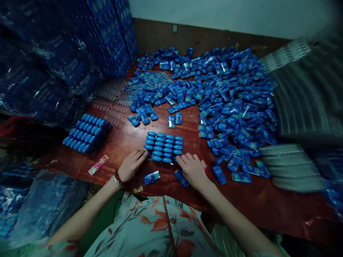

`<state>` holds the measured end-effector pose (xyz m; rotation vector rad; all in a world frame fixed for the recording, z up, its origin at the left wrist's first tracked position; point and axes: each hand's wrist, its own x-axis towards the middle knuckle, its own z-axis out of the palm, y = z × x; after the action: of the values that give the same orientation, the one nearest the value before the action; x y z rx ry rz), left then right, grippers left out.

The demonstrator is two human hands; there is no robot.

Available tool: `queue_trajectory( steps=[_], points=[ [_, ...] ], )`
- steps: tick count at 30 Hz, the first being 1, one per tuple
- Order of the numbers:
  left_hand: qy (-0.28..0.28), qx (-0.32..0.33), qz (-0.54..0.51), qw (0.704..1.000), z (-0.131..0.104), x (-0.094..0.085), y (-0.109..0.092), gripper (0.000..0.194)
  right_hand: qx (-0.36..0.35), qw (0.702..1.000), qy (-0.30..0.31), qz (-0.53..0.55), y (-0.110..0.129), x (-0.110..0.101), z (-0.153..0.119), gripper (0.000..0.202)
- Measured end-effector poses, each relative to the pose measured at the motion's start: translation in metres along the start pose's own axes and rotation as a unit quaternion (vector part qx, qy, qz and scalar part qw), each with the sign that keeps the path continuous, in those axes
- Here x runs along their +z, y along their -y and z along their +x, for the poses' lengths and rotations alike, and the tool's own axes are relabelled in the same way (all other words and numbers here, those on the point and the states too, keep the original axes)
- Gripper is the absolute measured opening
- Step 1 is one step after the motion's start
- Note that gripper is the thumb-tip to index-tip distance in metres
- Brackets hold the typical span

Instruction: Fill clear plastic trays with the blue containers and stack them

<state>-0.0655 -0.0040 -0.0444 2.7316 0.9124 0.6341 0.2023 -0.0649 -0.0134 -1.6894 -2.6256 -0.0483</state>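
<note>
The person's left forearm (88,210) angles forward and inward, carrying the left hand (132,165) with its back uppermost, its fingers close together, gently curved and pointing rightward. The right forearm (237,217) slants in from the opposite side; the right hand (191,170) is also back-up, fingers bent, pointing forward and leftward. The hands are apart; how firmly either grips is hard to judge in the dim view.
</note>
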Motion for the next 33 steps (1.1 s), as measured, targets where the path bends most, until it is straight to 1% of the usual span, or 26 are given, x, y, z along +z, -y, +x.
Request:
queue_trajectory(
  steps=[2, 4, 6, 8, 10, 12, 14, 15, 16, 17, 18, 19, 21, 23, 26, 27, 28, 30, 33],
  points=[
    [0.039, 0.047, 0.033, 0.998, 0.01, -0.006, 0.002, 0.036, -0.028, 0.999, 0.032, -0.021, 0.003, -0.006, 0.011, 0.02],
    [0.086, 0.078, 0.052, 0.992, 0.02, -0.01, 0.004, 0.033, -0.05, 0.997, 0.052, -0.035, 0.005, -0.009, 0.022, 0.019],
    [0.123, 0.092, 0.06, 0.986, 0.028, -0.01, 0.007, 0.031, -0.055, 0.996, 0.055, -0.037, 0.004, -0.01, 0.029, 0.019],
    [0.126, 0.098, 0.057, 0.986, 0.032, -0.009, 0.011, 0.031, -0.044, 0.998, 0.035, -0.02, 0.002, -0.008, 0.029, 0.018],
    [0.092, 0.091, 0.051, 0.99, 0.03, -0.008, 0.014, 0.033, -0.016, 1.0, -0.013, 0.016, -0.001, -0.001, 0.022, 0.02],
    [0.034, 0.065, 0.047, 0.996, 0.021, -0.007, 0.012, 0.037, 0.037, 0.993, -0.084, 0.067, -0.001, 0.007, 0.007, 0.03],
    [-0.044, -0.003, 0.038, 0.998, 0.008, -0.005, 0.003, 0.04, 0.13, 0.969, -0.163, 0.133, 0.001, 0.016, -0.014, 0.034],
    [-0.08, -0.05, 0.03, 0.995, -0.001, -0.003, -0.003, 0.039, 0.185, 0.949, -0.192, 0.168, 0.002, 0.019, -0.025, 0.033],
    [-0.102, -0.102, 0.02, 0.989, -0.009, -0.001, -0.011, 0.035, 0.236, 0.927, -0.208, 0.203, 0.003, 0.023, -0.036, 0.03],
    [-0.106, -0.155, 0.007, 0.982, -0.017, 0.001, -0.02, 0.03, 0.274, 0.91, -0.204, 0.234, 0.004, 0.025, -0.046, 0.028],
    [-0.089, -0.206, -0.006, 0.974, -0.025, 0.004, -0.029, 0.024, 0.295, 0.901, -0.183, 0.259, 0.005, 0.027, -0.055, 0.027],
    [-0.058, -0.251, -0.018, 0.966, -0.032, 0.007, -0.039, 0.021, 0.3, 0.901, -0.148, 0.275, 0.005, 0.027, -0.062, 0.027],
    [0.011, -0.311, -0.043, 0.949, -0.043, 0.014, -0.055, 0.027, 0.274, 0.92, -0.064, 0.274, 0.007, 0.027, -0.069, 0.03],
    [0.038, -0.331, -0.068, 0.94, -0.05, 0.021, -0.066, 0.044, 0.236, 0.942, 0.003, 0.238, 0.008, 0.025, -0.068, 0.041],
    [0.039, -0.311, -0.106, 0.944, -0.053, 0.027, -0.071, 0.071, 0.188, 0.965, 0.057, 0.175, 0.008, 0.02, -0.062, 0.054],
    [0.038, -0.303, -0.114, 0.945, -0.053, 0.026, -0.07, 0.076, 0.179, 0.968, 0.067, 0.162, 0.008, 0.018, -0.061, 0.056],
    [0.044, -0.293, -0.119, 0.948, -0.053, 0.025, -0.069, 0.076, 0.174, 0.97, 0.076, 0.154, 0.007, 0.017, -0.061, 0.057],
    [0.07, -0.25, -0.116, 0.959, -0.054, 0.021, -0.064, 0.065, 0.179, 0.968, 0.09, 0.15, 0.005, 0.017, -0.064, 0.057],
    [0.109, -0.153, -0.081, 0.979, -0.055, 0.019, -0.057, 0.04, 0.213, 0.959, 0.087, 0.163, 0.009, 0.023, -0.072, 0.051]
  ],
)
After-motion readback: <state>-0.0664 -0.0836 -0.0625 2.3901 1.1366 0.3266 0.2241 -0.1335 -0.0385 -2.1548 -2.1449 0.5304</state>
